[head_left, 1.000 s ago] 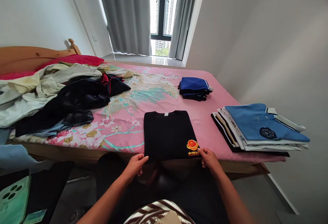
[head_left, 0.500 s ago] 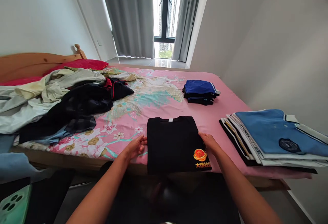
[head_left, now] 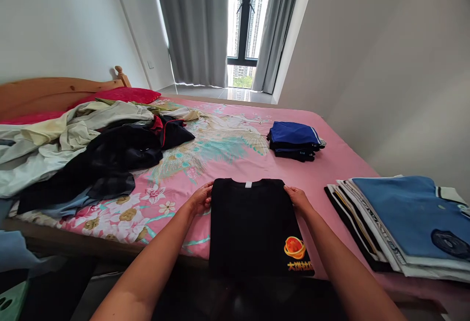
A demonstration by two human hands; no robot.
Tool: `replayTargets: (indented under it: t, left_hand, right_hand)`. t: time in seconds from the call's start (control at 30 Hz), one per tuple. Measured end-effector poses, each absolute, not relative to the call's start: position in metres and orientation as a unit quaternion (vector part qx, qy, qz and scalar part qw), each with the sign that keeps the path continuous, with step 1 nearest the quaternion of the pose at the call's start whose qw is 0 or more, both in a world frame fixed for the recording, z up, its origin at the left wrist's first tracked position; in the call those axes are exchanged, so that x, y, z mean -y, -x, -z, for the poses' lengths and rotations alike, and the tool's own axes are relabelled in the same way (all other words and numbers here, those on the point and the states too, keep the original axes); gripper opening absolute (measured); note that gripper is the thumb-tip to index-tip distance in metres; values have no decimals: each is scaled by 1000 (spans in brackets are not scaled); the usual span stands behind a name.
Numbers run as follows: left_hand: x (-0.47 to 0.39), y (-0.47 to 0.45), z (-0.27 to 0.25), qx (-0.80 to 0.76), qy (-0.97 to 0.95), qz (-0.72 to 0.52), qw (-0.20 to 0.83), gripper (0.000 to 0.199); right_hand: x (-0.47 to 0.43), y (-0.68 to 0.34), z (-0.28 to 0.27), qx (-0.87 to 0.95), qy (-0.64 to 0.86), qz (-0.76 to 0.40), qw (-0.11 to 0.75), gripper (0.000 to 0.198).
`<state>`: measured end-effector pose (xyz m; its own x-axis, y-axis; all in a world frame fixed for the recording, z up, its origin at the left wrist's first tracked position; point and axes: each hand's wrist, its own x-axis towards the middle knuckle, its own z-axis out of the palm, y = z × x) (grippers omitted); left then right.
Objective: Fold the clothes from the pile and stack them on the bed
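Note:
A black T-shirt (head_left: pixel 253 223), folded into a neat rectangle, lies at the near edge of the bed in front of me. Its collar with a white label faces away, and an orange-red round print with yellow characters shows at its lower right. My left hand (head_left: pixel 201 199) is closed on the upper left edge of the shirt, the fingertips partly hidden by the cloth. At the opposite upper edge, my right hand (head_left: pixel 298 198) pinches the fabric, thumb on top.
On the right stands a stack of folded shirts (head_left: pixel 400 218) topped by a blue one. Farther back sits a smaller folded pile (head_left: pixel 295 137), blue over black. Rumpled clothes (head_left: pixel 117 152) cover the left of the bed (head_left: pixel 235 164). A green phone (head_left: pixel 12 301) shows at lower left.
My left hand has moved up the shirt's side to its upper corner and closed on it. My right hand is now nearer the top right corner. The view has tilted slightly.

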<state>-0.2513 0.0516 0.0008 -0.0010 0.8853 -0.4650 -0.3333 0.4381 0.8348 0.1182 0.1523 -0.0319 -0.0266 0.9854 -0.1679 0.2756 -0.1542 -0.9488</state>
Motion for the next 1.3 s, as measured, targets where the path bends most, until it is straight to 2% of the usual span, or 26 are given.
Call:
replayTargets:
  t: [0.1, 0.17, 0.43, 0.5, 0.6, 0.7, 0.83, 1.1, 1.3]
  left_hand:
    - [-54, 256, -1, -525, -292, -463, 652, 43]
    - [-58, 263, 1, -524, -313, -452, 651, 47]
    - [-99, 287, -5, -534, -397, -321, 674, 35]
    - [-109, 289, -10, -534, -421, -283, 677, 33]
    - [-120, 293, -17, -536, -459, -227, 672, 27]
    - [-128, 296, -23, -538, -491, -172, 663, 21]
    - [-136, 293, -28, -534, -524, -110, 655, 19]
    - [-147, 290, -35, -556, -602, -24, 572, 6]
    - [-142, 300, -48, -569, -656, -18, 496, 3]
  right_hand:
    - [-151, -117, 33, 536, 597, -463, 376, 39]
    - [-148, -116, 35, 537, 602, -453, 379, 39]
    - [-145, -113, 32, 544, 653, -378, 366, 46]
    - [-144, -108, 23, 543, 678, -328, 371, 48]
    - [-135, -88, 13, 623, 659, -188, 378, 50]
    - [-124, -61, 18, 705, 627, -95, 318, 51]
    - [-117, -42, 45, 689, 672, -81, 257, 58]
    - [-117, -44, 60, 690, 683, -57, 233, 57]
    - [-115, -42, 58, 693, 681, -52, 231, 59]
